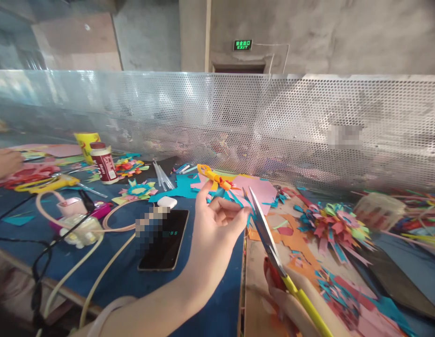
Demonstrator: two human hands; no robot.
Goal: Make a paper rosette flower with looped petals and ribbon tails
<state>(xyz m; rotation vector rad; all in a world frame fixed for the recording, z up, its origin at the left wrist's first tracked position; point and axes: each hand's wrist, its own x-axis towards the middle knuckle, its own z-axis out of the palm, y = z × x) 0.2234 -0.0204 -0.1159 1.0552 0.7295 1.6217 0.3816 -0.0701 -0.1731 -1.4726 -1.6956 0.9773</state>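
Left of the phone lay a plug cluster; a brown-labelled bottle stood beyond it. Just right of the phone, the left hand had its grip pinched around a paper flower, orange-yellow with blue strips. Farther right of the phone, the scissors pointed toward the strips, blades slightly parted, the right hand's grip closed around their handles. Well right of the phone, a multicoloured paper bloom rested on the surface.

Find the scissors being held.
In the head view, right of centre: the scissors are in the right hand, blades open and pointing toward the paper piece in the left hand.
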